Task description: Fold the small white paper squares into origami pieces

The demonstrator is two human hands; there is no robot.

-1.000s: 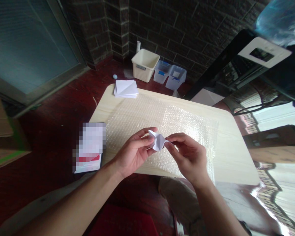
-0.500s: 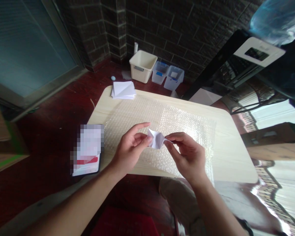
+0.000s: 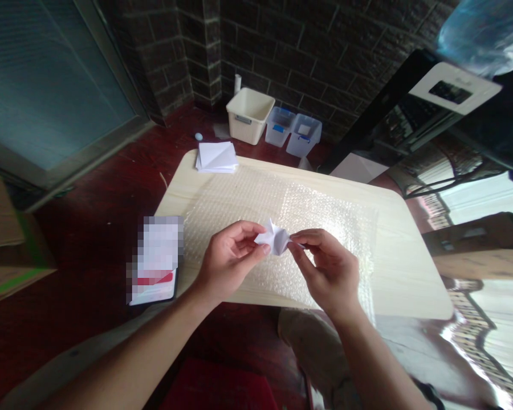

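Observation:
A small folded piece of white paper (image 3: 277,241) is held up above the table between my two hands, with creased flaps and a point standing up on its left part. My left hand (image 3: 235,250) pinches its left side between thumb and fingers. On the other side, my right hand (image 3: 327,259) grips the narrow right end between thumb and fingertips. Beneath both hands lies a sheet of clear bubble wrap (image 3: 256,191), spread over the pale wooden table (image 3: 419,273). The fingertips hide parts of the paper's edges.
A stack of white paper (image 3: 216,156) lies at the table's far left corner. A tablet-like screen (image 3: 156,285), partly pixelated, is by the left edge. Beyond the table, a cream basket (image 3: 248,122) and two clear plastic boxes (image 3: 302,136) stand on the floor.
My left index finger, stretched out before, has bent in onto the paper. The paper's left part has changed shape, with a flap now pointing up. My right hand keeps its grip.

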